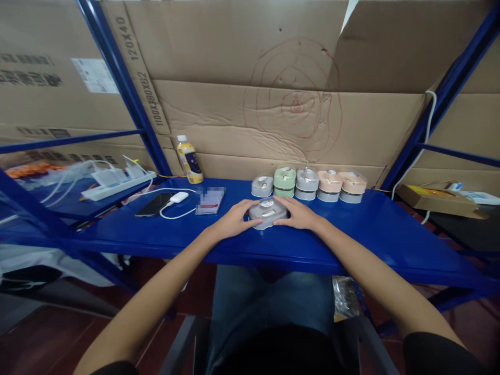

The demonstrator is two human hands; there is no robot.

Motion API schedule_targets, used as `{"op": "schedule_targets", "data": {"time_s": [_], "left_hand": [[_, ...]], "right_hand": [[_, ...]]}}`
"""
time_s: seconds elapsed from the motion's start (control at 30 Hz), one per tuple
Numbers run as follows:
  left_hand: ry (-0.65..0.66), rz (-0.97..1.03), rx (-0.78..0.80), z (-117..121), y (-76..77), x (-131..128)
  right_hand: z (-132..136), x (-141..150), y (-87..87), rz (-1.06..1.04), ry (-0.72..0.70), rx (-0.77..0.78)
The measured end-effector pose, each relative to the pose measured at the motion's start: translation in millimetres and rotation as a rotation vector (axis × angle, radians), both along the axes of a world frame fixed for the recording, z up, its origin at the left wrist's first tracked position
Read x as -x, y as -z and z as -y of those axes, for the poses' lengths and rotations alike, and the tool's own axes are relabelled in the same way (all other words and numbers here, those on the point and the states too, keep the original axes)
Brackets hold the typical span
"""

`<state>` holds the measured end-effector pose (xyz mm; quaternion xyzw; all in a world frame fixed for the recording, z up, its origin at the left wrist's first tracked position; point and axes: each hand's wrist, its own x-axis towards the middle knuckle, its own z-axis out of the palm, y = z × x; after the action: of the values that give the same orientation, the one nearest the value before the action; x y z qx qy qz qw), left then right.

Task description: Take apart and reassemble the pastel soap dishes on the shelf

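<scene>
Cardboard sheets back a blue shelf [390, 229]. On it, a grey box [267, 212] sits just in front of a row of five boxes [308, 184]. Left hand [233, 220] and right hand [298, 213] clasp the grey box from either side, fingers curled around it.

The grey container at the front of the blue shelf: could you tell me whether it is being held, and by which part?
Yes: the left hand and right hand clasp the grey container by its two opposite sides.

Bare forearms, short black sleeves, blue jeans on the legs.
</scene>
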<state>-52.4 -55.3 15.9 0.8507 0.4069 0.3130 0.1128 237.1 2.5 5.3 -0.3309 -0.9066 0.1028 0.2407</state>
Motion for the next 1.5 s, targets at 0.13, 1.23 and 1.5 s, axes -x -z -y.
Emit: {"op": "schedule_targets", "data": {"time_s": [0.13,1.23,1.5], "left_hand": [[-0.035,0.033,-0.006,1.7,4.0,0.0],[0.003,-0.052,-0.053,24.6,-0.1,5.0],[0.028,0.012,-0.024,31.0,2.3,8.1]], "right_hand": [[-1.9,1.8,-5.1,0.047,-0.009,-0.003],[15.2,0.7,-5.6,0.062,-0.027,-0.076],[19.1,2.6,-16.1,0.097,-0.038,-0.009]]}}
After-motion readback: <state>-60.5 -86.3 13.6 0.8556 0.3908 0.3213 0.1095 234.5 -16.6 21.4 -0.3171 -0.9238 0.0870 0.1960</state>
